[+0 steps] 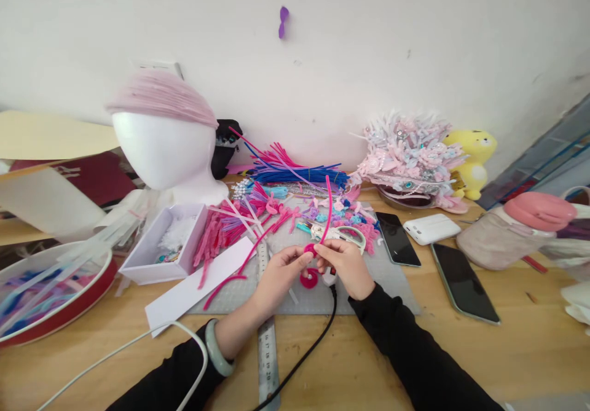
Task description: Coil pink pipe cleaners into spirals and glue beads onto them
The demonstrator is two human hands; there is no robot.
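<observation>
Above a grey cutting mat (pixel 378 288), my left hand (pixel 282 274) and my right hand (pixel 343 266) meet at the middle, both pinching a magenta pipe cleaner (pixel 329 208). Its lower part is coiled between my fingertips and its free end sticks up. Just below my fingers is a round magenta coil (pixel 308 278) with a small shiny centre. A white plug-like piece (pixel 329 277) on a black cable is beside my right hand. Scissors (pixel 353 236) rest behind my hands. A steel ruler (pixel 267 362) runs under my left wrist.
A white box (pixel 159 270), a foam head (pixel 161 153) and a red-rimmed round tin (pixel 104 285) stand left. Pipe cleaner bundles (pixel 295 174) lie behind. Two phones (pixel 463 282), a white power bank (pixel 431 228) and a decorated pink headpiece (pixel 405 159) are right.
</observation>
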